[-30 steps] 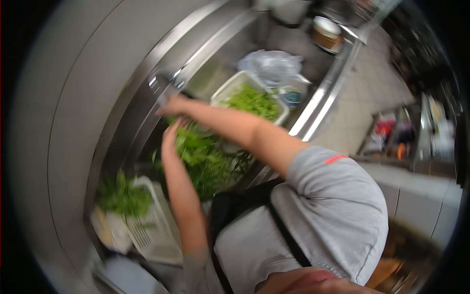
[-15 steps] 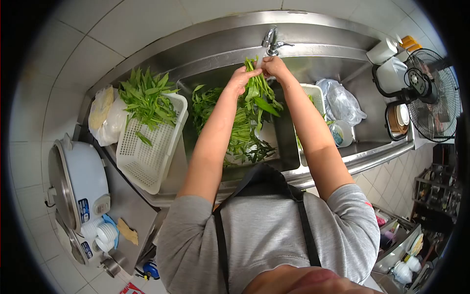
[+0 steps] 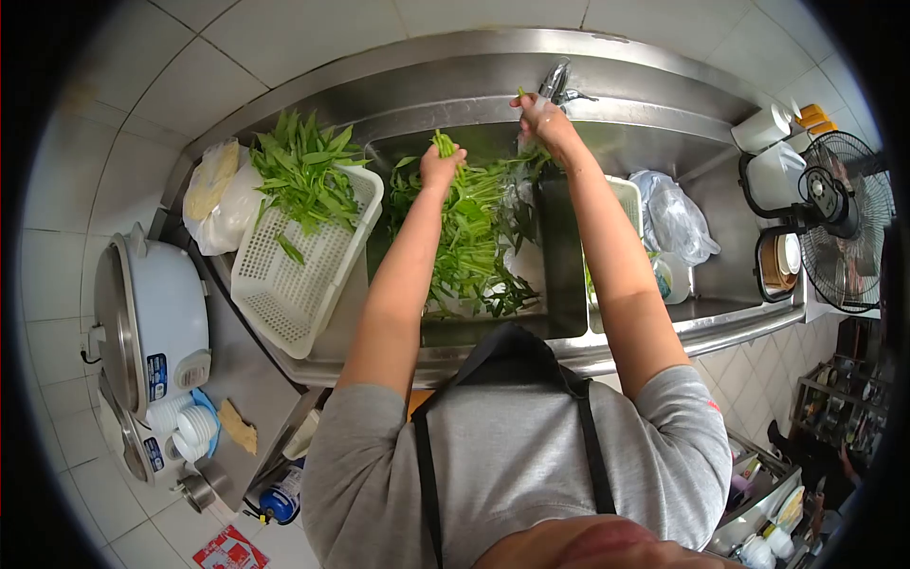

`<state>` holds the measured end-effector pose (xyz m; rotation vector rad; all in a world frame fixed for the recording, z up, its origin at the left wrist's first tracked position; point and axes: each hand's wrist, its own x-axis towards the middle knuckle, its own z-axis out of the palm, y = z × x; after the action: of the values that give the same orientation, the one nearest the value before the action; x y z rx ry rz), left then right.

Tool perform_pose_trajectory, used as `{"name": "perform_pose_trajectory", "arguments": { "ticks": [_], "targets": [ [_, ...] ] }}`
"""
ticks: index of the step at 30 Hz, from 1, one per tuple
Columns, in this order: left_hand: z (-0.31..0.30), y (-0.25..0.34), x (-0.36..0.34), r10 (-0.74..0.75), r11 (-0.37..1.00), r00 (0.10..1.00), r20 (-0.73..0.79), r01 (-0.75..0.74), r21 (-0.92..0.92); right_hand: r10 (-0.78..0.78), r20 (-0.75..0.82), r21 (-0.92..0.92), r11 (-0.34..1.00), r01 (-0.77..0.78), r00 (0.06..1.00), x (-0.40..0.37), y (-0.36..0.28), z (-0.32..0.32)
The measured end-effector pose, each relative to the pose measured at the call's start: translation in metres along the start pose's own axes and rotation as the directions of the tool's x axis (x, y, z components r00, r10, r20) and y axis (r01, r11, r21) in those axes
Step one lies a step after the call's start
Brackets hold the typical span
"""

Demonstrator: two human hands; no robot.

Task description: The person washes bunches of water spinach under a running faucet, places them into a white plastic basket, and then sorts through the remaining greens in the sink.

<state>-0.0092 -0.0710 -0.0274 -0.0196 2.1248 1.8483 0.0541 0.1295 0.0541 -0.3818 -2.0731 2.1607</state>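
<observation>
Greens (image 3: 471,213), both hands (image 3: 439,172) closed around stems (image 3: 443,143)

Clock from view centre. Steel sink unit (image 3: 445,66): leafy greens (image 3: 474,218) in middle basin (image 3: 566,256), 12; white perforated basket (image 3: 303,284) on left ledge, 9; filled plastic bag (image 3: 235,211) just beside, 10; clear bag (image 3: 678,218), 2; plastic tub (image 3: 675,277), 3. Steel side counter (image 3: 248,375), 8: big cooker (image 3: 172,303), 9; brown cloth (image 3: 237,427), 8

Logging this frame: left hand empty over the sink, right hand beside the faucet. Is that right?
No: the left hand isn't empty; the head view shows it gripping green stems over the sink. The right hand is beside the faucet.
</observation>
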Motion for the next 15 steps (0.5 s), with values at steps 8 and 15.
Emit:
{"name": "perform_pose_trajectory", "arguments": {
  "ticks": [8, 15],
  "targets": [
    [0.043, 0.049, -0.020, 0.190, 0.975, 0.917, 0.351, -0.134, -0.177, 0.152, 0.052, -0.273, 0.953, -0.132, 0.987, 0.007, 0.025, 0.009],
    [0.048, 0.035, -0.010, -0.039, 0.992, 0.977, 0.212, 0.063, -0.105, 0.005, 0.140, 0.110, 0.994, -0.020, 0.990, -0.002, 0.017, 0.000]
  ]
}}
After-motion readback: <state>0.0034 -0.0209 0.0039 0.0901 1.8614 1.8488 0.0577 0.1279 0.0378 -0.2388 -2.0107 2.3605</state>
